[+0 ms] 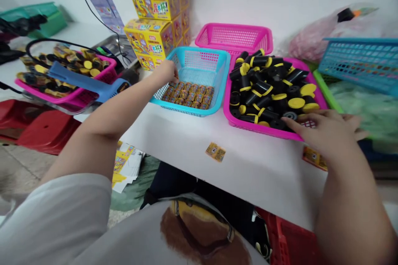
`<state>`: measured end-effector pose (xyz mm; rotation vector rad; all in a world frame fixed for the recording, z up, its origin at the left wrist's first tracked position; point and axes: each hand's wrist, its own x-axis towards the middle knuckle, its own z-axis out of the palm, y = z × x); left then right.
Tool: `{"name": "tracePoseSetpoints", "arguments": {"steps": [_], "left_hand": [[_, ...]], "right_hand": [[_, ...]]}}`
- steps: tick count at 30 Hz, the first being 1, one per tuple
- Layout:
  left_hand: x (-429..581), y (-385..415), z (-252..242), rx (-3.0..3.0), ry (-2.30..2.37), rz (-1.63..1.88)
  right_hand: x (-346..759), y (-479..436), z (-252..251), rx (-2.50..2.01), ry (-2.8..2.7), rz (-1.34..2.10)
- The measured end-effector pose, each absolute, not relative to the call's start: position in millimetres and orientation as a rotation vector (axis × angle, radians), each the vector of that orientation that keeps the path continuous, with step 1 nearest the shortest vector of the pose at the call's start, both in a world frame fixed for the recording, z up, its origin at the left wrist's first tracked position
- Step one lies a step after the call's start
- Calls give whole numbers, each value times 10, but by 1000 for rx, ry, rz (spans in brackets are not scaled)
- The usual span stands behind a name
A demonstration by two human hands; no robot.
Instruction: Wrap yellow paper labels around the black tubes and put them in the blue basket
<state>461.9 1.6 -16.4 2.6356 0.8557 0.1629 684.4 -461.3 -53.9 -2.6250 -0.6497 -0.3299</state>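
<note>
The left hand (166,72) is bunched, its fingers dipped to the far-left end of the gold-labelled canisters (186,95). The fingers hide whether it holds one, so I cannot tell. The canisters stand packed in rows at the near end of a blue mesh basket (194,110). They look light and stiff, and their smooth sides may slip, so a pinch around the barrel seems the surest hold. The left forearm reaches forward and rightward across the white table (217,174).

The right hand (323,130) is spread wide, palm down, its fingers lying over the near rim of a pink mesh basket (258,127). That basket holds a loose heap of black cylinders (267,83), many with yellow caps (296,103); these look rigid and prone to rolling. Small gold labels (215,152) lie on the table near the baskets.

Farther left, a blue-handled tool (87,83) lies across another pink basket (71,99). Yellow cartons (152,0) are stacked at the far side.
</note>
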Motion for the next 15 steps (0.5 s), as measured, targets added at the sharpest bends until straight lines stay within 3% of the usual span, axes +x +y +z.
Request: {"name": "tracePoseSetpoints", "arguments": {"steps": [4, 9, 12, 15], "left_hand": [[4631, 108, -307, 2677, 794, 115], [4604, -7, -240, 2712, 404, 477], [4439, -681, 12, 2846, 259, 799], [4126, -1634, 101, 3035, 26, 730]], "right_hand": [[6985, -4616, -547, -2569, -852, -206], [6705, -4543, -334, -2683, -686, -40], [6531, -4530, -298, -2640, -573, -155], [6536, -4586, -397, -2425, -565, -305]]}}
